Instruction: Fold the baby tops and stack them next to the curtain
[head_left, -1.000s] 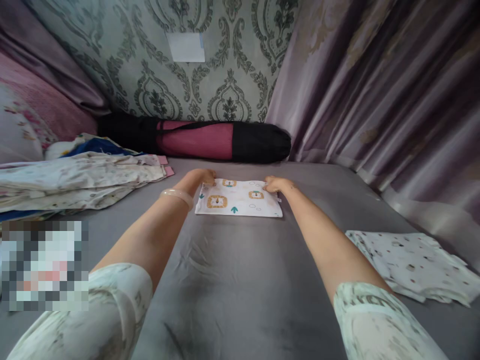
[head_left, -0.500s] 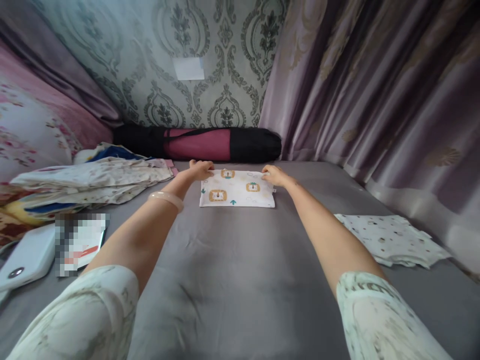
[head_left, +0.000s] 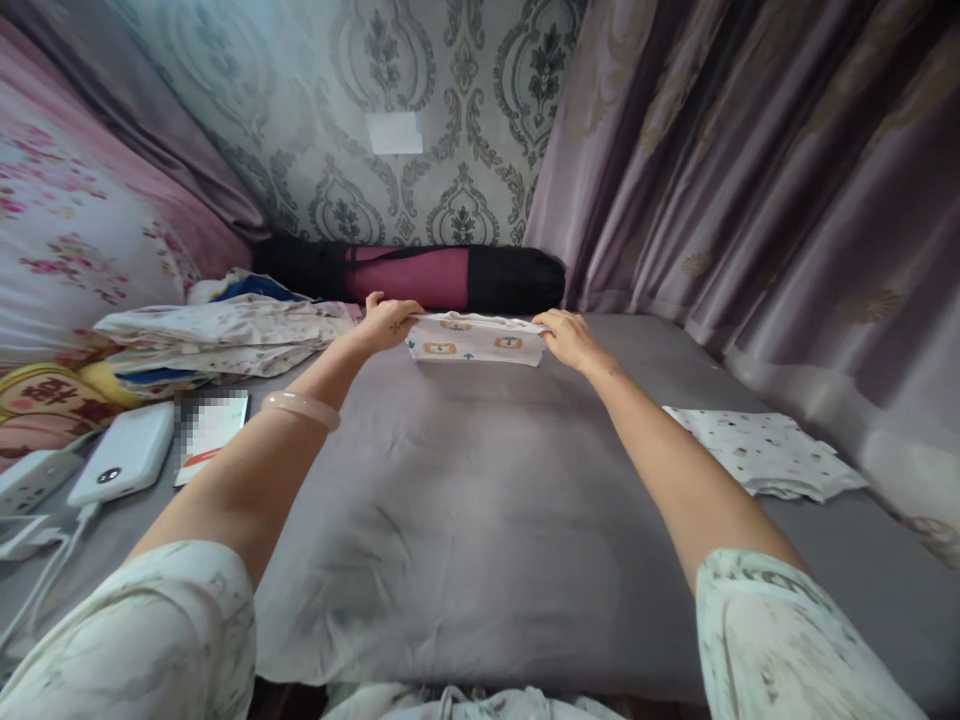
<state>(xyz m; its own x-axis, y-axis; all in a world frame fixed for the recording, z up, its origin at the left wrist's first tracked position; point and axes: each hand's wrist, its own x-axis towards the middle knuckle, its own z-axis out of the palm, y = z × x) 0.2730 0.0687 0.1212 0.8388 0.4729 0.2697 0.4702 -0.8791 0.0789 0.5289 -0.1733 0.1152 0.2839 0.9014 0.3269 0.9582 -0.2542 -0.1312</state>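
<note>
A white folded cloth (head_left: 475, 340) printed with tan lion faces and small green leaves is held between my hands over the grey bed sheet. My left hand (head_left: 391, 320) grips its far left corner, and my right hand (head_left: 568, 335) pinches the far right corner. The far edge is lifted, so the printed face tilts toward me; its layers show along the top. What lies behind the cloth is hidden. A pale bangle (head_left: 301, 411) circles my left forearm.
A black and maroon roll bag (head_left: 409, 276) lies along the wall. Left are piled clothes (head_left: 225, 335), a white power bank (head_left: 124, 455) with a cable, a power strip (head_left: 34, 482) and a partly blurred packet (head_left: 214, 435). Another folded spotted cloth (head_left: 765, 450) rests on the right.
Both hands have raised the far edge of the lion cloth, which lay flat before and now stands tilted. The camera view has shifted, showing more of the bed's near edge and the power strip.
</note>
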